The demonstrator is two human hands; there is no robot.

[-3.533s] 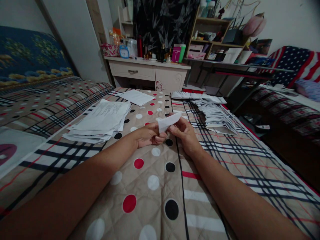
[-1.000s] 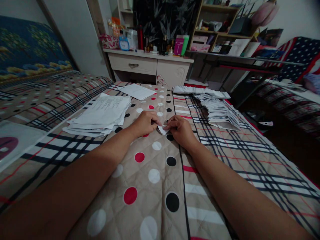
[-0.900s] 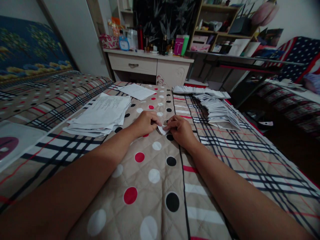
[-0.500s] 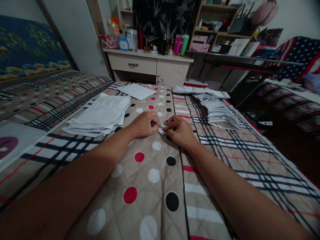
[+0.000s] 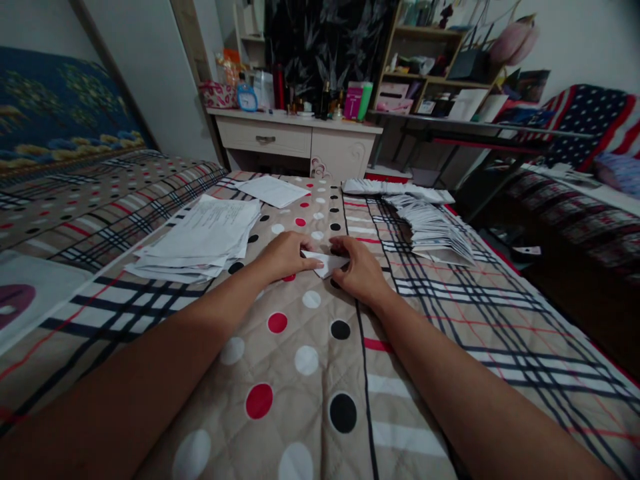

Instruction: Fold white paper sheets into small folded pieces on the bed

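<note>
Head view: small folded white paper (image 5: 327, 263) sits inside the far edge of the dot-patterned bed (image 5: 310, 327), left hand (image 5: 286, 257) pinching one end, right hand (image 5: 364, 272) half-open around the other. Probably light, easily creased: hold its ends gently.

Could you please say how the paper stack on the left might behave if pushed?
The paper stack would probably slide apart, as its edges lie uneven. Its top sheet looks thin, so it may buckle. Lying flat and low, the stack seems unlikely to tip.
</note>
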